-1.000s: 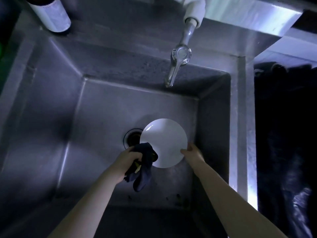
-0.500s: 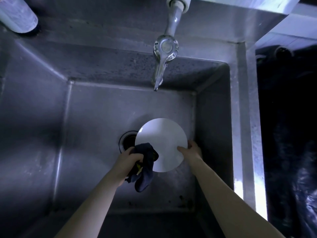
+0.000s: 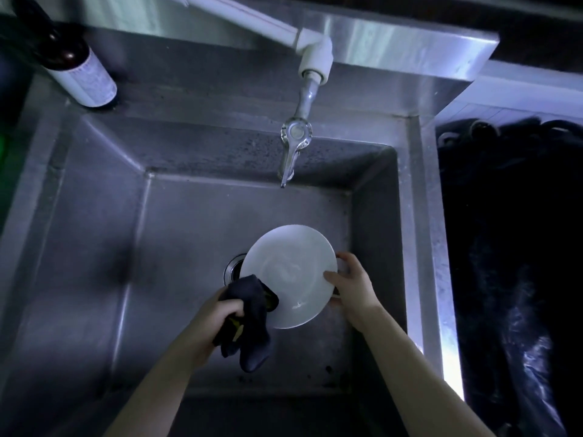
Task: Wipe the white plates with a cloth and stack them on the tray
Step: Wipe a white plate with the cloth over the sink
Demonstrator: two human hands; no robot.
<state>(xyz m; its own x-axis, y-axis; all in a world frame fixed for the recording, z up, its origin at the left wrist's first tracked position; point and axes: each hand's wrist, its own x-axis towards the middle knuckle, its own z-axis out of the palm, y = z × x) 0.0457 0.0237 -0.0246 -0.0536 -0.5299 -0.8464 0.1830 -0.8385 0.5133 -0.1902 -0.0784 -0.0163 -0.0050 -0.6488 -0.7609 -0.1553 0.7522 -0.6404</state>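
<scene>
A round white plate is held tilted over the bottom of a steel sink, above the drain. My right hand grips the plate's right rim, thumb on the face and fingers behind. My left hand clutches a dark cloth with a bit of yellow in it, and the cloth touches the plate's lower left edge. No tray is in view.
A tap hangs from a white pipe over the sink's back wall, not running. A dark bottle with a white label stands on the back left ledge. Dark crumpled plastic fills the space right of the sink rim.
My right thumb has slid further onto the plate's face and the plate has tipped a little. The cloth stays at the lower left edge. The camera has tilted.
</scene>
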